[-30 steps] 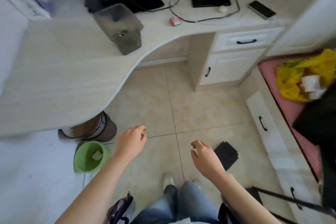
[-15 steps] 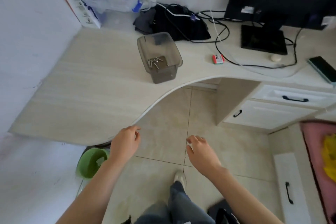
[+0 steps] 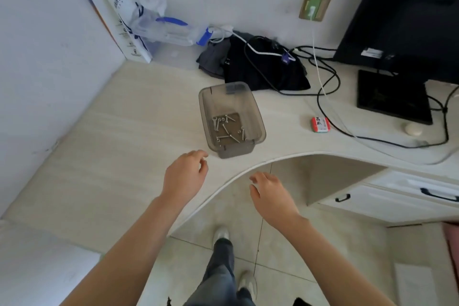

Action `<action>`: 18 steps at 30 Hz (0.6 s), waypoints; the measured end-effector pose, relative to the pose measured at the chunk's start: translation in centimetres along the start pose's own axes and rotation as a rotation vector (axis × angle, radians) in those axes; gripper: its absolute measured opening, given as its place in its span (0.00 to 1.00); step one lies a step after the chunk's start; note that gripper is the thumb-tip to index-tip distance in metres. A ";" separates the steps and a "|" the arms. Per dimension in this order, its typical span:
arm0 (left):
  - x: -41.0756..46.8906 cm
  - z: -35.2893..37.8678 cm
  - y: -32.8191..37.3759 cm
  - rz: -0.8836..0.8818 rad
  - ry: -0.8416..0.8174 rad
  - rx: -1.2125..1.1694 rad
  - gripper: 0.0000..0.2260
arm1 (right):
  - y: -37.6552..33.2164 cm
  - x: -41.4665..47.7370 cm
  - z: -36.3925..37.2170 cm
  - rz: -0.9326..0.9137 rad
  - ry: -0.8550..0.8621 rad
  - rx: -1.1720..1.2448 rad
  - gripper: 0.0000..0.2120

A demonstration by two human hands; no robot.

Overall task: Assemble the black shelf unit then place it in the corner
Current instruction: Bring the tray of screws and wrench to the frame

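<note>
The desk (image 3: 111, 156) is pale beige with a faint wood grain. At frame centre, a smoky grey see-through bin (image 3: 206, 117) holds silver screws (image 3: 227, 129). Above it lies black cloth (image 3: 268, 74); to its right, a red-and-white box (image 3: 320, 124). Upper left, a white bag (image 3: 119, 15) bears blue lettering.
</note>
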State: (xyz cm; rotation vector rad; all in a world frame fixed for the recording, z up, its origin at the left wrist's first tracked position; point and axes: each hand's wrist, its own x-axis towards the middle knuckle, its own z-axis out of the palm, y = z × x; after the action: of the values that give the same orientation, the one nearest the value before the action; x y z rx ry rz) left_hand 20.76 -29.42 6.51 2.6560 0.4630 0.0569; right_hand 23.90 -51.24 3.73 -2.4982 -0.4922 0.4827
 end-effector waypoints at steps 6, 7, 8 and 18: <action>7.6 -1.8 0.6 0.107 0.041 -0.038 0.11 | -1.8 5.2 -0.4 0.159 -0.038 0.199 0.13; 8.8 -2.0 0.7 0.130 0.038 -0.032 0.12 | -2.1 5.9 -0.4 0.203 -0.048 0.233 0.13; 9.9 -2.2 0.7 0.155 0.032 -0.027 0.12 | -2.4 6.6 -0.3 0.244 -0.054 0.268 0.13; 19.7 -1.6 1.1 0.276 -0.084 0.063 0.18 | -3.5 9.1 -1.6 0.640 -0.096 0.895 0.15</action>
State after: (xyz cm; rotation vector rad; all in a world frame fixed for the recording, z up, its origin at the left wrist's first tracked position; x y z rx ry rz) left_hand 39.55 -23.16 7.78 2.7534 0.0706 0.0152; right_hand 31.71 -45.21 4.86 -1.6995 0.4476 0.8361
